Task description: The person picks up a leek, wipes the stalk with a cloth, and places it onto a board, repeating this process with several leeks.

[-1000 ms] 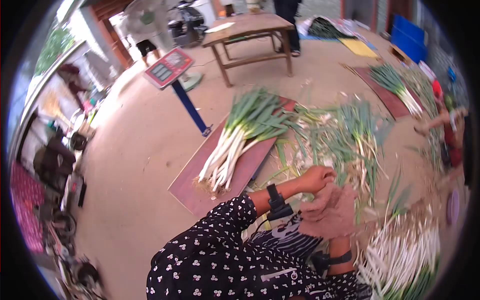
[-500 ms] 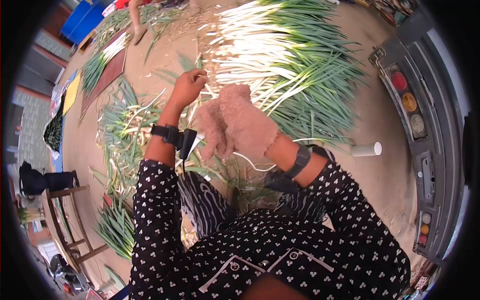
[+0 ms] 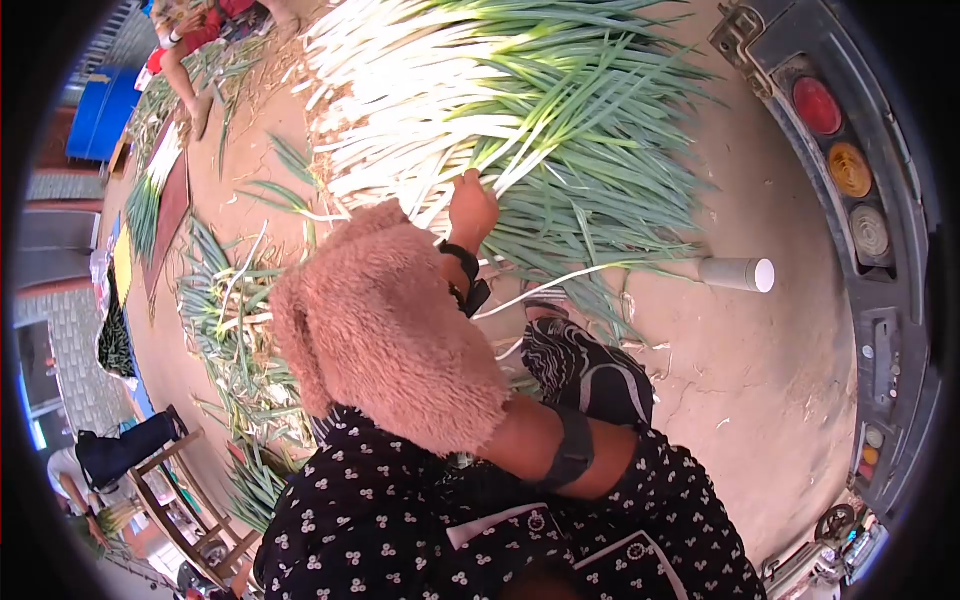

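A fuzzy pink mitt [image 3: 385, 325] covers my right hand [image 3: 390, 300], which crosses in front of my left forearm. The mitt hides the fingers, so their pose does not show. Beyond it, my bare left hand [image 3: 473, 208] is closed at the near edge of a large heap of green onions [image 3: 600, 150]. White stems run up to its fingers, and it appears to grip green onions there. One long green onion [image 3: 545, 288] lies apart, between my knee and the heap. Each wrist wears a black band.
A vehicle's rear with round lights [image 3: 850, 170] stands at the right. A pale cylinder [image 3: 737, 274] lies on the ground near it. Loose onions and trimmings [image 3: 235, 310] cover the left ground. A wooden stool [image 3: 190, 500], a blue barrel [image 3: 103, 115] and another person's leg [image 3: 185, 85] are farther left.
My left hand has moved right and down to the onion heap and closed there. My mitt-covered right hand has swung left and nearer, across my left forearm. The view has turned.
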A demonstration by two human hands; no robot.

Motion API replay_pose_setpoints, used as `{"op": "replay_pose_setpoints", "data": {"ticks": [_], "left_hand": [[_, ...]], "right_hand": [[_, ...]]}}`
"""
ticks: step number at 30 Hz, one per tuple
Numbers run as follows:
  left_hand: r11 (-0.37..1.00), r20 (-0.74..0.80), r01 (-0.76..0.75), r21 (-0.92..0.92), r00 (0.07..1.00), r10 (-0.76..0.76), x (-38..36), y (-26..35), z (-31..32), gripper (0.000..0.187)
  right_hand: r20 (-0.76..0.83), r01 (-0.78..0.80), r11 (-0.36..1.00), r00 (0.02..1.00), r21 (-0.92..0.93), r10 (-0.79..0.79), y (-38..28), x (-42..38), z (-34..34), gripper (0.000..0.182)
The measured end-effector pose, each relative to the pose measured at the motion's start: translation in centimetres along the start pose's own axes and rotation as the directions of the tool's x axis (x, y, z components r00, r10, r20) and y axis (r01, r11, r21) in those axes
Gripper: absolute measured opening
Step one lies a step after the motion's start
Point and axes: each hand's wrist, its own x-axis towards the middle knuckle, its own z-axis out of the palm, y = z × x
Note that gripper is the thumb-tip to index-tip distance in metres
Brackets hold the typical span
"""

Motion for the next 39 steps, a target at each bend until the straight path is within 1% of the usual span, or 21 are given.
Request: {"op": "replay_pose_setpoints", "data": {"ticks": [2, 3, 6, 7, 10, 11, 14, 15, 18, 19, 22, 23, 26, 27, 28, 29, 30, 32, 34, 37, 39], "left_hand": [[0.994, 0.010, 0.109, 0.016, 0.994, -0.109, 0.3, 1.4, -1.1, 0.049], [0.997, -0.139, 0.073, 0.036, 0.988, -0.067, 0.4, 1.3, -0.8, 0.029], [0.967, -0.059, -0.034, 0.251, 0.997, 0.050, 2.8, -1.4, -0.4, 0.015], [0.976, -0.061, -0.036, 0.214, 0.997, 0.051, 3.1, -1.3, -0.8, 0.011], [0.992, 0.035, -0.107, 0.065, 0.994, 0.105, 4.0, -0.5, -2.5, 0.011], [0.997, 0.089, -0.046, 0.058, 0.995, 0.041, 3.7, 0.0, -3.3, 0.013], [0.948, 0.005, -0.296, 0.114, 0.955, 0.298, 2.3, 0.0, -2.1, 0.026], [0.954, 0.029, -0.279, 0.112, 0.960, 0.277, 2.3, -0.3, -1.5, 0.030], [0.960, 0.138, -0.179, 0.215, 0.979, 0.152, 2.0, 0.7, -1.3, 0.024], [0.948, 0.110, -0.179, 0.263, 0.982, 0.155, 2.0, 0.7, -0.7, 0.020], [0.983, 0.118, -0.125, 0.131, 0.987, 0.110, 1.8, 0.6, -0.6, 0.017], [0.988, 0.182, -0.110, 0.109, 0.979, 0.089, 2.6, 0.0, -0.6, 0.017], [0.992, -0.167, -0.119, -0.030, 0.979, 0.113, 4.3, 1.8, -1.9, 0.019], [0.992, -0.148, -0.119, -0.046, 0.983, 0.111, 5.5, 2.7, -4.2, 0.023], [0.982, -0.196, -0.191, -0.004, 0.963, 0.187, 6.6, 3.0, -6.0, 0.024], [0.965, -0.205, -0.235, 0.117, 0.945, 0.255, 8.2, 2.9, -7.2, 0.022], [0.931, -0.113, -0.229, 0.284, 0.956, 0.269, 9.7, 2.1, -8.2, 0.019], [0.850, -0.121, -0.312, 0.424, 0.911, 0.395, 11.9, -0.1, -9.2, 0.014], [0.754, -0.056, -0.276, 0.596, 0.922, 0.382, 13.4, -2.7, -9.3, 0.016], [0.658, 0.047, -0.308, 0.687, 0.923, 0.382, 13.1, -2.7, -9.3, 0.016], [0.765, 0.021, -0.312, 0.564, 0.931, 0.364, 12.6, -2.2, -9.7, 0.015]], "right_hand": [[0.007, -0.030, 1.000, 1.000, -0.006, 0.030, 0.4, -0.3, -0.5, 0.025], [0.015, -0.040, 0.999, 0.999, -0.007, 0.041, 0.7, -0.3, -0.6, 0.025], [0.022, -0.079, 0.996, 0.997, -0.036, 0.080, 1.3, -0.5, -1.6, 0.024], [0.025, -0.083, 0.996, 0.996, -0.045, 0.084, 1.4, -0.5, -1.7, 0.024], [0.031, -0.079, 0.994, 0.996, -0.077, 0.082, 1.1, 0.0, -1.6, 0.023], [0.033, -0.079, 0.993, 0.996, -0.084, 0.082, 1.0, 0.1, -1.2, 0.023], [0.049, -0.068, 0.994, 0.996, -0.087, 0.072, 0.6, -0.2, -0.4, 0.022], [0.051, -0.075, 0.993, 0.996, -0.088, 0.079, 0.6, -0.4, -0.3, 0.021], [0.064, -0.105, 0.988, 0.992, -0.109, 0.112, 0.9, -1.1, -0.4, 0.020], [0.063, -0.125, 0.985, 0.989, -0.120, 0.133, 1.1, -1.4, -0.6, 0.020], [0.060, -0.184, 0.970, 0.979, -0.157, 0.195, 1.9, -2.2, -1.7, 0.019], [0.056, -0.202, 0.965, 0.975, -0.168, 0.214, 2.1, -2.4, -2.1, 0.019], [0.059, -0.227, 0.954, 0.968, -0.196, 0.242, 2.6, -2.3, -2.6, 0.018], [0.062, -0.228, 0.952, 0.967, -0.202, 0.245, 2.8, -2.2, -2.7, 0.018], [0.064, -0.234, 0.950, 0.966, -0.209, 0.252, 2.9, -2.2, -2.9, 0.018], [0.066, -0.240, 0.948, 0.964, -0.210, 0.259, 3.0, -2.0, -2.9, 0.018], [0.070, -0.242, 0.946, 0.963, -0.216, 0.262, 3.1, -1.9, -3.1, 0.018], [0.078, -0.247, 0.941, 0.959, -0.229, 0.271, 3.3, -1.7, -3.4, 0.017], [0.085, -0.247, 0.939, 0.958, -0.238, 0.274, 3.5, -1.5, -3.5, 0.017], [0.091, -0.234, 0.936, 0.960, -0.262, 0.265, 3.6, -1.2, -3.5, 0.016], [0.105, -0.210, 0.933, 0.963, -0.291, 0.250, 3.6, -0.8, -3.2, 0.016]]}}
